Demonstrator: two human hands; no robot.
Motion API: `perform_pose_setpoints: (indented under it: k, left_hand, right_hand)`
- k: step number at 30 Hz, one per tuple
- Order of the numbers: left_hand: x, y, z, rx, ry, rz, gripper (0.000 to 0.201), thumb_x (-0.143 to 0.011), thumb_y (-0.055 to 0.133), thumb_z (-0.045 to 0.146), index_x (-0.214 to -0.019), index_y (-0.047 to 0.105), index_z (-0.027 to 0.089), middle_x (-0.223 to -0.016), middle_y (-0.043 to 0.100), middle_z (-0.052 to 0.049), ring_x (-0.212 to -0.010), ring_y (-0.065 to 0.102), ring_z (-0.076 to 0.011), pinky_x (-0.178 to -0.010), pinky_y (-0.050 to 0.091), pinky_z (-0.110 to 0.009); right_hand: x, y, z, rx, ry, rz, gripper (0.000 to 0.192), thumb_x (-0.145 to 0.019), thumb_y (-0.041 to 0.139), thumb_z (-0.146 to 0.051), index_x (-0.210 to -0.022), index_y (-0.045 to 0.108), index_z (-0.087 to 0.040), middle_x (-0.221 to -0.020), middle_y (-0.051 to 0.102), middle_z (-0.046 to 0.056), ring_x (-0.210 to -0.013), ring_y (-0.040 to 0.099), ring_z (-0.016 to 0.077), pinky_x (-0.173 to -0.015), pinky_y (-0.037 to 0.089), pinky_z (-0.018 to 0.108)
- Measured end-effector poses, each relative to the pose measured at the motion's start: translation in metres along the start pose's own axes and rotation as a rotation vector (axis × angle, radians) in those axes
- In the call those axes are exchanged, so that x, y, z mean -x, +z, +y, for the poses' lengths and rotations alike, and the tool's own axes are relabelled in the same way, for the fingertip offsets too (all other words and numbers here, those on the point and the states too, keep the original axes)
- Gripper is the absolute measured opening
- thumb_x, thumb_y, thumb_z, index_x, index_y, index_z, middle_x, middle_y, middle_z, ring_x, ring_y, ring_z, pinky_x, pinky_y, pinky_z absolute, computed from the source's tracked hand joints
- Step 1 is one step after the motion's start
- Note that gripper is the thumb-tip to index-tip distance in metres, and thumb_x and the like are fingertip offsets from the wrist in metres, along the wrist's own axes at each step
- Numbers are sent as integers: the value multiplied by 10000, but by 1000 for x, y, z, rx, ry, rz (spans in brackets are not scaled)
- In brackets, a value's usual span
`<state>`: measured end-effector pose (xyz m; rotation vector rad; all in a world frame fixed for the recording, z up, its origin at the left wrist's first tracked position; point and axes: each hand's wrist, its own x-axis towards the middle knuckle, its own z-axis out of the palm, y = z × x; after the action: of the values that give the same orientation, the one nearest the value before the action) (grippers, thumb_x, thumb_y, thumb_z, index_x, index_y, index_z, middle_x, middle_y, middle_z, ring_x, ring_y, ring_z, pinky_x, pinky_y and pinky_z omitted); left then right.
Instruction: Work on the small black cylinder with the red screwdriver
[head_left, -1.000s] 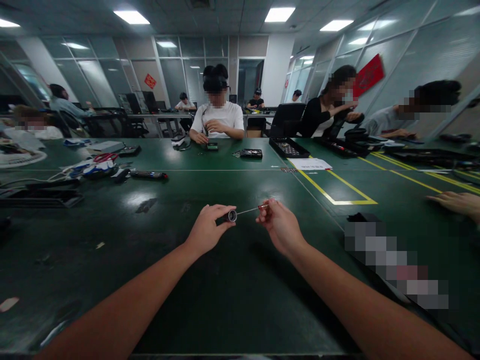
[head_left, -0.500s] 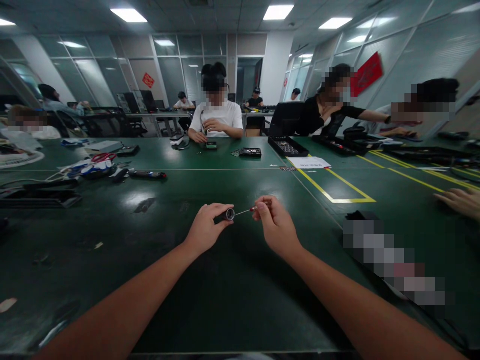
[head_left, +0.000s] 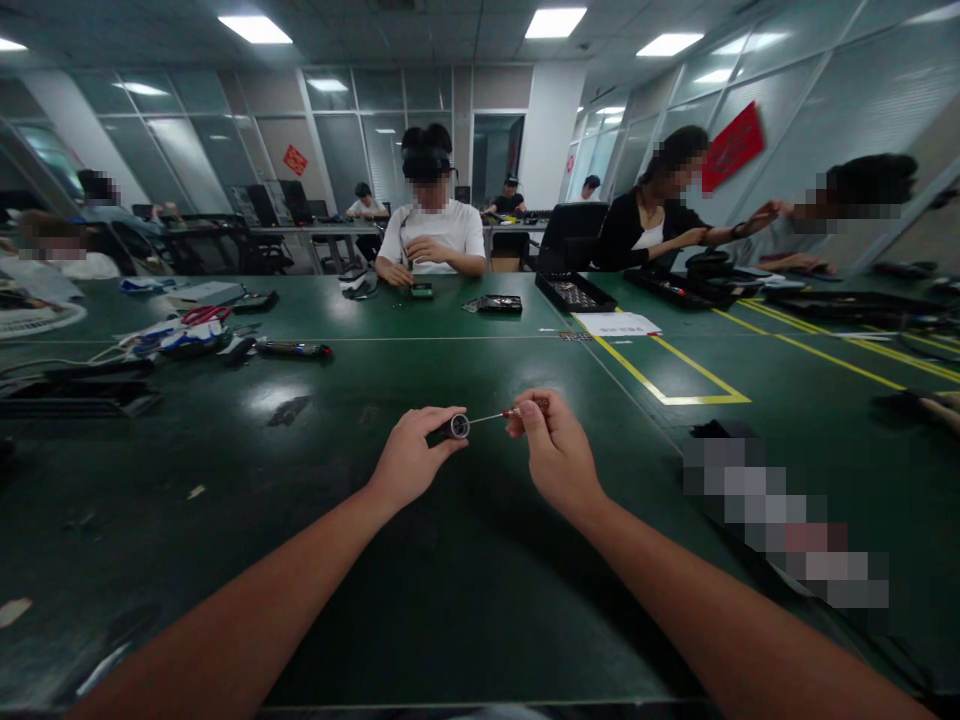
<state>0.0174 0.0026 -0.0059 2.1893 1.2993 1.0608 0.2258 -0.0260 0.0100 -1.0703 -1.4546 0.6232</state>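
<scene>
My left hand [head_left: 412, 455] is closed around a short black cylinder [head_left: 459, 427], its round end with a light rim turned toward the right. What kind of part it is I cannot make out. Between the fingers and thumb of my right hand [head_left: 555, 440] is a screwdriver [head_left: 514, 412] with a reddish, see-through handle and a thin metal shaft. The shaft points left, and its tip lies at the cylinder's open end. Whether the tip touches inside is too small to tell. Both hands are above the green table [head_left: 450, 610].
To the left lie a pen-like tool [head_left: 294, 349], red-handled scissors [head_left: 208, 314], cables and a black tray [head_left: 79, 398]. A blurred-out object [head_left: 780, 520] lies at the right. Across the table a person [head_left: 431, 235] works; black trays [head_left: 576, 293] and a paper sheet [head_left: 619, 324] lie further right.
The screwdriver handle has shifted slightly right and up, its shaft now flatter. My left hand keeps its place. At the right, another person's hand has drawn back toward the edge.
</scene>
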Motion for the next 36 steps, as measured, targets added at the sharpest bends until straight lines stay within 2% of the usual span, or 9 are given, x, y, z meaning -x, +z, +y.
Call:
perform_pose_setpoints:
  k: [5, 11, 13, 17, 23, 27, 31, 34, 36]
  left_hand:
    - [1, 1, 0, 1, -15, 1, 426, -842, 754, 205, -1252, 678, 292, -1232, 700, -29, -1157, 613, -239, -1041, 441, -435]
    - [1, 0, 2, -9, -32, -28, 417, -840, 751, 205, -1244, 683, 283, -1232, 702, -37, -1153, 614, -252, -1044, 441, -454]
    - [2, 0, 3, -9, -31, -40, 412, -844, 746, 213, -1244, 683, 289, -1238, 700, -36, -1162, 610, -257, -1045, 439, -464]
    - [2, 0, 2, 8, -31, -33, 409, -846, 736, 200, -1241, 682, 291, -1234, 701, -37, -1160, 618, -254, -1048, 443, -458]
    - [1, 2, 1, -6, -24, -46, 409, -834, 746, 199, -1230, 690, 286, -1220, 707, -42, -1154, 619, -258, -1043, 448, -460]
    - [1, 2, 2, -8, -21, -56, 411, -833, 751, 200, -1231, 689, 282, -1222, 705, -43, -1151, 618, -258, -1043, 444, -464]
    - [2, 1, 3, -18, -35, -56, 412, -843, 744, 205, -1243, 682, 282, -1217, 706, -40, -1145, 615, -258, -1028, 450, -465]
    - [1, 0, 3, -36, -4, -54, 409, -851, 740, 213, -1249, 675, 283, -1231, 702, -42, -1164, 611, -256, -1052, 431, -487]
    - [0, -2, 4, -62, 35, -51, 396, -862, 733, 223, -1248, 670, 289, -1252, 697, -41, -1190, 603, -254, -1112, 367, -533]
  right_hand:
    - [1, -1, -1, -17, -16, -52, 206, -1018, 464, -412, -1014, 572, -237, -820, 640, 10, -755, 613, 172, -721, 484, 331]
    - [3, -2, -6, -17, 33, -46, 350, -1008, 451, -503, -910, 644, -228, -654, 558, -19, -575, 516, 149, -568, 419, 294]
    - [4, -2, -8, 40, 28, -23, 337, -1005, 460, -484, -919, 658, -225, -705, 611, -1, -605, 545, 157, -586, 424, 299]
    - [6, -3, -10, 67, -35, -48, 237, -1013, 444, -391, -1093, 607, -239, -867, 666, 19, -728, 600, 180, -664, 452, 316]
    - [4, -3, -10, 150, -4, -48, 308, -1028, 405, -443, -984, 631, -239, -732, 617, -2, -646, 567, 171, -630, 425, 318]
    - [3, -2, -7, 92, 3, -23, 234, -1016, 443, -404, -1096, 588, -239, -877, 677, 25, -743, 613, 185, -686, 464, 328]
    - [2, 1, -2, 42, -3, -11, 237, -1014, 440, -417, -1051, 588, -234, -875, 667, 30, -773, 613, 184, -749, 485, 347]
    - [-3, 4, 6, -90, 101, 45, 267, -985, 466, -467, -995, 593, -233, -803, 637, 19, -732, 604, 187, -718, 513, 355]
    - [-9, 4, 13, -281, 287, 98, 273, -935, 513, -495, -929, 580, -230, -746, 612, 11, -669, 589, 188, -648, 531, 356]
